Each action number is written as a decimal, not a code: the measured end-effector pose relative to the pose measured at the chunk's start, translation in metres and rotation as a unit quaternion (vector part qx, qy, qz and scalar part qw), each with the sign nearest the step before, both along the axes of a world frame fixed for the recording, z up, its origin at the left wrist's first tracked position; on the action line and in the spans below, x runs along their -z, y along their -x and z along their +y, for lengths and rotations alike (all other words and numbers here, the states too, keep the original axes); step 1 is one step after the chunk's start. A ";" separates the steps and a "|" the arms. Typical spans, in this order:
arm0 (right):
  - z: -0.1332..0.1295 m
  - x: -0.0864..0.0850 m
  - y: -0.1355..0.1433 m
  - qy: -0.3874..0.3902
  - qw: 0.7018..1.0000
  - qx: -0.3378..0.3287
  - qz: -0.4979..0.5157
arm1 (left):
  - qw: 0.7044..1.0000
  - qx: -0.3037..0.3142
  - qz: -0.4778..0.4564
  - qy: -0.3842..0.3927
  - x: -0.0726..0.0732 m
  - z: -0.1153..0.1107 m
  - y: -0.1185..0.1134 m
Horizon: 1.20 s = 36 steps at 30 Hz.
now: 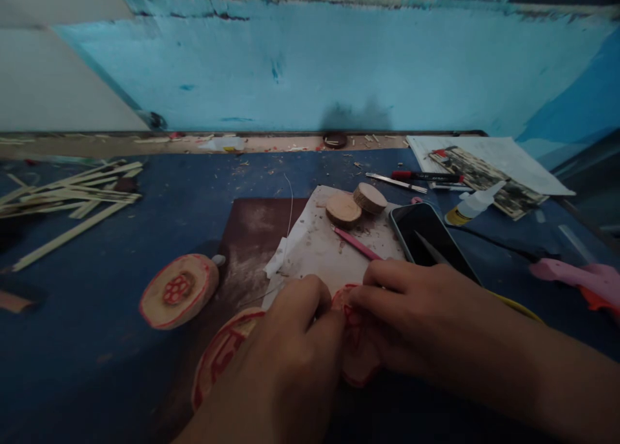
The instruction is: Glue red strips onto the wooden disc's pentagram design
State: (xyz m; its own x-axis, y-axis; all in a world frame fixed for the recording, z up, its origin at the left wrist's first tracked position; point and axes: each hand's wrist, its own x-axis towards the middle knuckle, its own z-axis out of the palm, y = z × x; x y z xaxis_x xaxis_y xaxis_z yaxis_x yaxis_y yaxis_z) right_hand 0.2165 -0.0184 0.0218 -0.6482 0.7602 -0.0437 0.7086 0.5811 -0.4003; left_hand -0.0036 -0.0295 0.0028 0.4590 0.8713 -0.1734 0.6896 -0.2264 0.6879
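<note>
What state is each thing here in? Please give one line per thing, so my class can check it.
Left hand: fingers curled beside the red-marked piece; grip partly hidden
Right hand: fingers closed on that piece
Phone: face up, screen dark
Wood slices: plain, no red lines
Pink pencil-like tool: lying on the paper
Round disc: red-rimmed, in neither hand
Sticks: loose pile
Bottle: fill unclear

A light-blue wall (pixel 232 76) with chipped, patchy paint stands behind the dark blue tabletop (pixel 179 199), a dark smudge or shadow (pixel 356 116) low on it. Left of this wall is a plain greyish surface (pixel 58 82); at its right end spreads a deeper blue area (pixel 574 102), and dim light falls across it.
</note>
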 end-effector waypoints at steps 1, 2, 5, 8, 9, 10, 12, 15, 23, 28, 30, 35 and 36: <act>-0.001 0.000 0.000 0.002 1.000 0.002 -0.004 | 1.000 0.011 0.015 -0.013 0.002 -0.002 0.001; -0.001 0.001 0.000 0.000 1.000 0.006 -0.006 | 0.999 0.020 0.032 -0.029 0.004 -0.004 0.002; -0.002 0.001 0.000 -0.006 1.000 0.007 0.001 | 0.994 0.046 0.075 -0.060 0.009 -0.008 0.002; -0.003 0.002 0.000 -0.023 1.000 0.002 0.015 | 0.993 0.052 0.087 -0.059 0.010 -0.008 0.000; -0.003 0.002 0.000 -0.029 0.999 0.002 0.015 | 0.993 0.053 0.090 -0.057 0.009 -0.007 -0.001; -0.003 0.001 0.000 -0.032 0.999 0.001 0.012 | 0.993 0.053 0.093 -0.056 0.009 -0.006 -0.001; -0.004 0.001 0.000 -0.030 1.000 -0.003 0.002 | 0.992 0.059 0.098 -0.054 0.009 -0.005 -0.003; -0.003 -0.001 -0.001 -0.017 1.000 -0.008 -0.010 | 0.991 0.056 0.098 -0.069 0.010 -0.006 -0.002; 0.002 0.002 -0.002 -0.002 1.000 -0.017 -0.026 | 0.995 0.048 0.071 -0.055 0.018 -0.005 -0.002; 0.003 0.003 -0.002 -0.018 0.999 -0.024 -0.019 | 0.998 0.047 0.048 -0.020 0.019 -0.006 0.002; 0.004 0.002 -0.002 -0.018 0.999 -0.027 -0.016 | 0.998 0.045 0.031 0.002 0.017 -0.006 0.003; 0.005 0.004 -0.002 -0.021 0.999 -0.026 -0.018 | 0.999 0.027 0.038 -0.004 0.010 -0.005 0.002; 0.004 0.004 -0.002 -0.020 0.999 -0.025 -0.019 | 1.000 0.017 0.023 0.003 0.009 -0.005 0.002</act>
State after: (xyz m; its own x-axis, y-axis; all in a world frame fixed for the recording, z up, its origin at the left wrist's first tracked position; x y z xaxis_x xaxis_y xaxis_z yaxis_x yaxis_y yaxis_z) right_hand 0.2189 -0.0141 0.0175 -0.6844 0.7281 -0.0385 0.6919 0.6320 -0.3491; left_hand -0.0051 -0.0343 -0.0066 0.4791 0.8546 -0.2004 0.7123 -0.2452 0.6576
